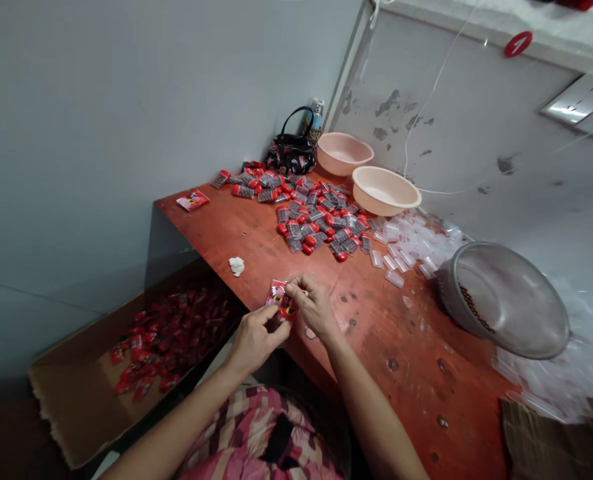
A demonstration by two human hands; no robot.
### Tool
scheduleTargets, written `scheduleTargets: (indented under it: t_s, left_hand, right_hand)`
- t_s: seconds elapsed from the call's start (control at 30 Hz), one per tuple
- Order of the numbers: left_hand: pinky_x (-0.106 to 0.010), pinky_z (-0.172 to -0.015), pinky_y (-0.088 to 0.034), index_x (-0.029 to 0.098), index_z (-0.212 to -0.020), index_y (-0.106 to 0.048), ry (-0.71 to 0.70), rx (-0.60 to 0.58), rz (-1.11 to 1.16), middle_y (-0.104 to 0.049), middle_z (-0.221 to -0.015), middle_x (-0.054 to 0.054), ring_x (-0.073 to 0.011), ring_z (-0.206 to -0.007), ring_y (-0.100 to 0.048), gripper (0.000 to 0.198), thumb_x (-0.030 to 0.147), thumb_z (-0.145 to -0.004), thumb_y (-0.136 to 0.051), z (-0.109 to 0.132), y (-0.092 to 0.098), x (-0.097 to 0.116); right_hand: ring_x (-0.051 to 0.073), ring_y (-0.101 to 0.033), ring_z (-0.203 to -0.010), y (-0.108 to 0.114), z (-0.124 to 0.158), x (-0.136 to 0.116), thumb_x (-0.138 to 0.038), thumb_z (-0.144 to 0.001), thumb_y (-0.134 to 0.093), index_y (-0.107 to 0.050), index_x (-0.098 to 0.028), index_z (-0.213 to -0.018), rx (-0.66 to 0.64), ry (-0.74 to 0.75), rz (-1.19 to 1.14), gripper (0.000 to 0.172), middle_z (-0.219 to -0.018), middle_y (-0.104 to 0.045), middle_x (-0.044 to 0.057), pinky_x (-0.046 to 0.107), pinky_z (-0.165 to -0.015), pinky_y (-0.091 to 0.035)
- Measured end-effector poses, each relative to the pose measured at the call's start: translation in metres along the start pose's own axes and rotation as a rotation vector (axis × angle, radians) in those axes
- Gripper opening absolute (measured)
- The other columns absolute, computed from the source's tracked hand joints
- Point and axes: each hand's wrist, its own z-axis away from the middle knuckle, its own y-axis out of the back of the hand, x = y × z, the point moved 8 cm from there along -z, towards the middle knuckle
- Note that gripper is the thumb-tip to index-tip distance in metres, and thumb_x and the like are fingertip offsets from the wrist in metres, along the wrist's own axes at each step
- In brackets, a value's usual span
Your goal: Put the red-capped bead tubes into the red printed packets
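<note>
Above the table (401,373), my left grip (254,341) and right grip (316,308) close on a light, slippery red packet (279,300), pinching its edges.

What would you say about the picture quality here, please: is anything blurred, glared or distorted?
In the head view, the red packet between the left hand and right hand looks slightly soft; the metal basin carries a broad pale sheen; the wide lens makes the table slant; the cardboard box lies dim.
</note>
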Motion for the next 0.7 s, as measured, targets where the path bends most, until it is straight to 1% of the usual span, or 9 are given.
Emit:
scheduleTargets:
  t_s: [0.07, 0.1, 0.17, 0.23, 0.3, 0.4, 0.5, 0.57, 0.7]
  left_hand:
    - [-0.021, -0.052, -0.029, 0.018, -0.063, -0.058, 0.048, -0.008, 0.08, -0.047, -0.055, 0.004, -0.0116, -0.053, -0.04, 0.011, 0.029, -0.065, -0.058, -0.001, 0.001, -0.007]
    - [-0.021, -0.051, -0.03, 0.018, -0.065, -0.06, 0.084, -0.019, 0.149, -0.049, -0.056, 0.004, -0.0116, -0.053, -0.041, 0.012, 0.03, -0.066, -0.058, -0.001, 0.0, -0.011]
    - [-0.021, -0.053, -0.033, 0.017, -0.072, -0.062, 0.159, -0.038, 0.346, -0.054, -0.06, 0.003, -0.0122, -0.056, -0.046, 0.016, 0.031, -0.068, -0.057, -0.002, -0.004, -0.019]
    - [-0.023, -0.061, -0.037, 0.016, -0.08, -0.063, 0.207, -0.026, 0.557, -0.06, -0.071, 0.0, -0.0138, -0.064, -0.051, 0.02, 0.031, -0.071, -0.056, -0.004, -0.008, -0.023]
    - [-0.024, -0.068, -0.039, 0.015, -0.083, -0.063, 0.233, 0.005, 0.718, -0.063, -0.077, -0.002, -0.0146, -0.07, -0.054, 0.021, 0.031, -0.071, -0.058, -0.007, -0.01, -0.023]
    - [-0.024, -0.062, -0.04, 0.014, -0.077, -0.063, 0.303, 0.003, 0.884, -0.062, -0.069, -0.001, -0.0123, -0.062, -0.054, 0.019, 0.031, -0.069, -0.061, -0.009, -0.018, -0.023]
    - [-0.023, -0.058, -0.04, 0.013, -0.072, -0.062, 0.349, -0.017, 1.02, -0.06, -0.064, -0.001, -0.0104, -0.056, -0.051, 0.019, 0.031, -0.07, -0.061, -0.01, -0.023, -0.02]
    - [-0.024, -0.058, -0.041, 0.012, -0.071, -0.062, 0.351, -0.034, 1.087, -0.059, -0.063, -0.001, -0.0108, -0.056, -0.052, 0.021, 0.032, -0.072, -0.059, -0.011, -0.025, -0.017]
    - [-0.025, -0.057, -0.042, 0.011, -0.077, -0.062, 0.369, -0.032, 1.117, -0.061, -0.064, -0.003, -0.0129, -0.057, -0.056, 0.024, 0.034, -0.074, -0.057, -0.012, -0.027, -0.014]
  right_hand:
    - [0.012, -0.051, -0.061, 0.003, 0.002, 0.015, -0.03, -0.075, -0.055, -0.057, -0.017, -0.066, 0.103, -0.07, -0.128, 0.015, -0.064, -0.055, -0.002, 0.022, -0.059, -0.041]
    - [0.012, -0.052, -0.062, 0.006, 0.004, 0.02, -0.03, -0.075, -0.055, -0.057, -0.017, -0.069, 0.155, -0.095, -0.185, 0.015, -0.067, -0.056, -0.002, 0.023, -0.06, -0.042]
    - [0.014, -0.055, -0.075, 0.012, 0.014, 0.023, -0.03, -0.075, -0.056, -0.058, -0.017, -0.079, 0.261, -0.106, -0.246, 0.014, -0.081, -0.059, 0.001, 0.024, -0.069, -0.043]
    - [0.015, -0.054, -0.086, 0.016, 0.029, 0.022, -0.03, -0.076, -0.055, -0.057, -0.018, -0.091, 0.329, -0.1, -0.259, 0.019, -0.095, -0.059, 0.004, 0.026, -0.077, -0.043]
    - [0.015, -0.056, -0.085, 0.01, 0.044, 0.024, -0.029, -0.076, -0.056, -0.055, -0.02, -0.098, 0.29, -0.135, -0.294, 0.024, -0.097, -0.059, 0.004, 0.027, -0.076, -0.044]
    - [0.014, -0.059, -0.071, -0.01, 0.061, 0.033, -0.028, -0.074, -0.059, -0.051, -0.021, -0.103, 0.149, -0.235, -0.423, 0.031, -0.086, -0.062, 0.003, 0.028, -0.066, -0.048]
    - [0.012, -0.059, -0.06, -0.017, 0.068, 0.04, -0.029, -0.074, -0.06, -0.053, -0.019, -0.097, 0.159, -0.283, -0.499, 0.026, -0.073, -0.063, 0.001, 0.026, -0.059, -0.049]
    - [0.012, -0.059, -0.059, -0.019, 0.067, 0.041, -0.029, -0.073, -0.061, -0.055, -0.017, -0.092, 0.158, -0.289, -0.522, 0.023, -0.073, -0.063, 0.001, 0.025, -0.058, -0.049]
    - [0.014, -0.061, -0.068, -0.028, 0.064, 0.041, -0.026, -0.068, -0.066, -0.054, -0.017, -0.094, 0.099, -0.298, -0.596, 0.03, -0.083, -0.064, 0.003, 0.025, -0.06, -0.049]
